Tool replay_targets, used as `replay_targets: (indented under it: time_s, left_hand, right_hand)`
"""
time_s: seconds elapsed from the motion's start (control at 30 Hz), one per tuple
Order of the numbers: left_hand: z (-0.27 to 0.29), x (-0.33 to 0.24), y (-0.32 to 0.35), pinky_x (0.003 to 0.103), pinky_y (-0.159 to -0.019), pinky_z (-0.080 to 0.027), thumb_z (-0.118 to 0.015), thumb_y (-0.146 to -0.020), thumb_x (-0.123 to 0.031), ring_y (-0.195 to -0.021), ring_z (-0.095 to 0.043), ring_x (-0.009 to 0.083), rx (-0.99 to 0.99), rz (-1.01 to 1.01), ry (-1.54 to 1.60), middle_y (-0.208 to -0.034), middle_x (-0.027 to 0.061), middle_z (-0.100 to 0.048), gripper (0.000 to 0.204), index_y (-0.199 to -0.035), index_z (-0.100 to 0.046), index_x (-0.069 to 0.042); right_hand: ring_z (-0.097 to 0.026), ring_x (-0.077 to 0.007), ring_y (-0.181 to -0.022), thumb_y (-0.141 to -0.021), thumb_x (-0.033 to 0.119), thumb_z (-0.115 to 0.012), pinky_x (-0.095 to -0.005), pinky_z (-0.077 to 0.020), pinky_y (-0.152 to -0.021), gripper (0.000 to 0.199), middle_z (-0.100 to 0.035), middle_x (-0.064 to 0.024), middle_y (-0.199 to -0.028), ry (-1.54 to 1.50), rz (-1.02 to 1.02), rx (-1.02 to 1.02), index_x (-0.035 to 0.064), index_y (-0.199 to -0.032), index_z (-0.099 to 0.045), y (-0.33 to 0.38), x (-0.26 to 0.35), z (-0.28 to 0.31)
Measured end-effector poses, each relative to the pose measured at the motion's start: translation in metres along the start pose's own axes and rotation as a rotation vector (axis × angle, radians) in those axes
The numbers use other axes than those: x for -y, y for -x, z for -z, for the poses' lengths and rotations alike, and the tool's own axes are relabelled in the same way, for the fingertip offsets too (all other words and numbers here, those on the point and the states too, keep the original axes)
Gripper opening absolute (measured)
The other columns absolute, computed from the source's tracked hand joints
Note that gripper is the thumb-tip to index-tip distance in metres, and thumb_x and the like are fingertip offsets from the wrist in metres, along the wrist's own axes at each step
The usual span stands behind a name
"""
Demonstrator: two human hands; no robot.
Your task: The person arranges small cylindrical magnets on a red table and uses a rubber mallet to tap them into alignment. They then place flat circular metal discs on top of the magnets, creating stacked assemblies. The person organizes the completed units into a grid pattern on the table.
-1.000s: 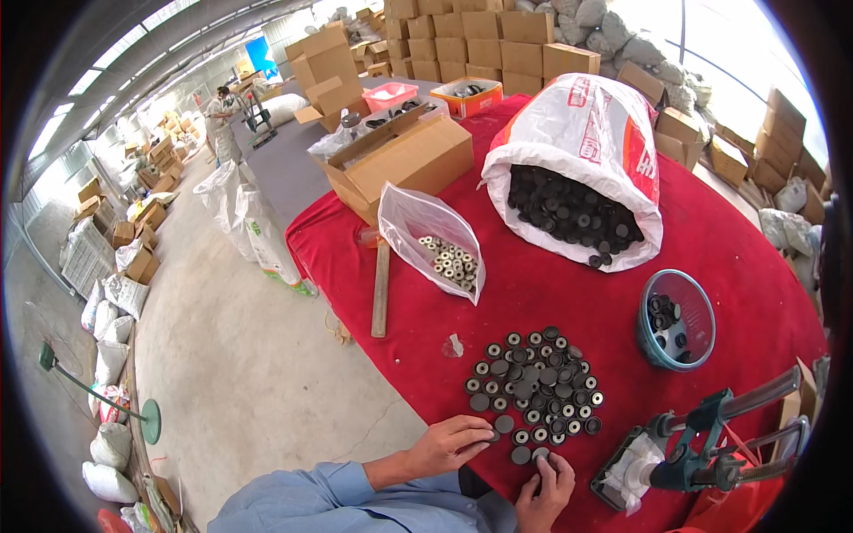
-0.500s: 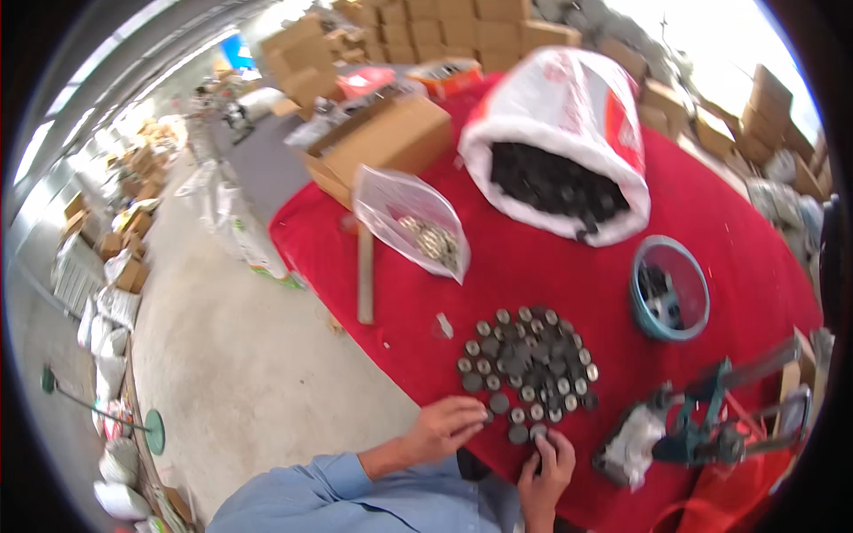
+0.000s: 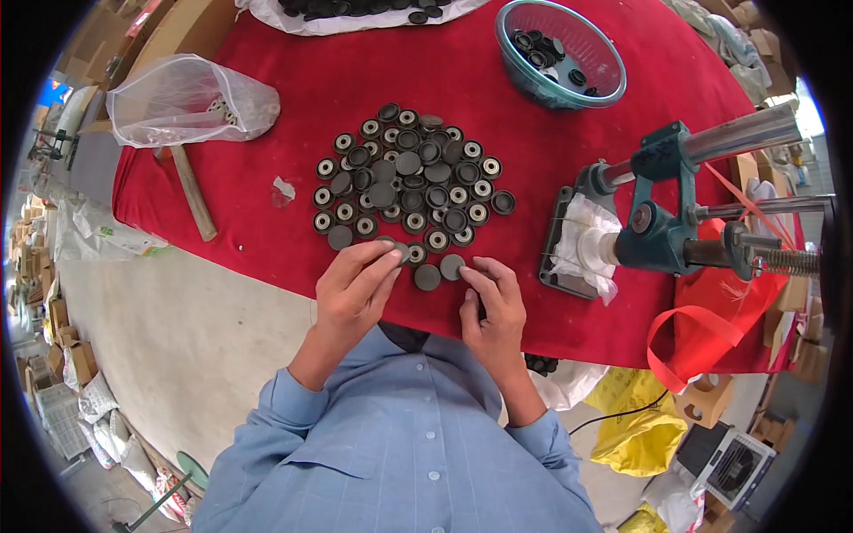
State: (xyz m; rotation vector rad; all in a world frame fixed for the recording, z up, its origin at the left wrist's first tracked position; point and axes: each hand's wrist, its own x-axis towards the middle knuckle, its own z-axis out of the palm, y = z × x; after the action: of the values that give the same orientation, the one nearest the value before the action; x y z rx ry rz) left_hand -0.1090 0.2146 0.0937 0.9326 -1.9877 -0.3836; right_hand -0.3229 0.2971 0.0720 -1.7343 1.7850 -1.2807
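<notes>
A cluster of black round caps (image 3: 409,163), several with a silver metal bearing in the middle, lies on the red-covered table (image 3: 293,258). My left hand (image 3: 351,289) is at the cluster's near edge, thumb and fingers pinched on a black cap (image 3: 401,252). My right hand (image 3: 495,311) has its fingers bent and apart, the index fingertip touching the rim of another flat cap (image 3: 451,266). Just left of that one lies a single dark cap (image 3: 427,277). No held thing shows in my right hand.
A green hand press (image 3: 662,209) with a plastic-wrapped base stands at the right. Behind are a blue basin (image 3: 577,96) of black parts and a white sack (image 3: 355,25). A clear bag (image 3: 191,102) and a hammer (image 3: 194,194) lie left. Red straps (image 3: 711,329) hang right.
The view has tilted down and turned, so the table sits higher and the sack is mostly cut off. My left hand now holds a cap; my right fingers remain at the near caps.
</notes>
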Motion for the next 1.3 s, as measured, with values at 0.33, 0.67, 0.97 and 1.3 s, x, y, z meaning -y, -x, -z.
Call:
replay_targets:
  time_s: [0.33,0.67,0.97,1.3]
  left_hand:
    - [-0.017,0.012,0.004,0.044,-0.093,-0.055,-0.085,-0.080,0.001,-0.113,-0.070,0.0292,0.180,-0.120,-0.188,-0.119,0.0070,-0.074,0.041,-0.119,-0.079,-0.008]
    - [-0.012,0.009,0.011,0.053,-0.108,-0.045,-0.084,-0.078,-0.003,-0.118,-0.067,0.0268,0.226,-0.167,-0.316,-0.126,0.0027,-0.073,0.044,-0.121,-0.081,-0.012]
    - [-0.013,0.010,0.021,0.060,-0.117,-0.036,-0.080,-0.081,-0.007,-0.123,-0.063,0.0244,0.243,-0.129,-0.321,-0.130,-0.0009,-0.071,0.042,-0.123,-0.080,-0.013]
    - [-0.010,0.007,0.020,0.057,-0.117,-0.036,-0.075,-0.079,0.000,-0.121,-0.063,0.0278,0.243,-0.109,-0.272,-0.131,0.0022,-0.072,0.047,-0.125,-0.079,-0.011]
  right_hand:
    - [-0.073,-0.0320,-0.100,-0.089,-0.011,-0.069,-0.0387,-0.0592,-0.084,0.034,-0.070,-0.0174,-0.121,-0.156,-0.103,-0.003,0.0019,-0.120,-0.075,-0.017,0.011,0.012]
    - [-0.068,-0.0298,-0.097,-0.088,0.008,-0.083,-0.0433,-0.0515,-0.080,0.032,-0.064,-0.0102,-0.107,0.298,0.101,0.036,0.0053,-0.119,-0.075,-0.083,0.000,-0.004]
    - [-0.067,-0.0311,-0.104,-0.086,0.007,-0.082,-0.0443,-0.0492,-0.086,0.037,-0.069,-0.0099,-0.113,0.263,0.212,0.104,0.0037,-0.120,-0.069,-0.088,-0.007,-0.017]
    - [-0.072,-0.0302,-0.087,-0.086,-0.006,-0.078,-0.0404,-0.0581,-0.075,0.026,-0.071,-0.0107,-0.104,0.121,0.145,0.011,0.0033,-0.110,-0.076,-0.082,-0.009,0.009]
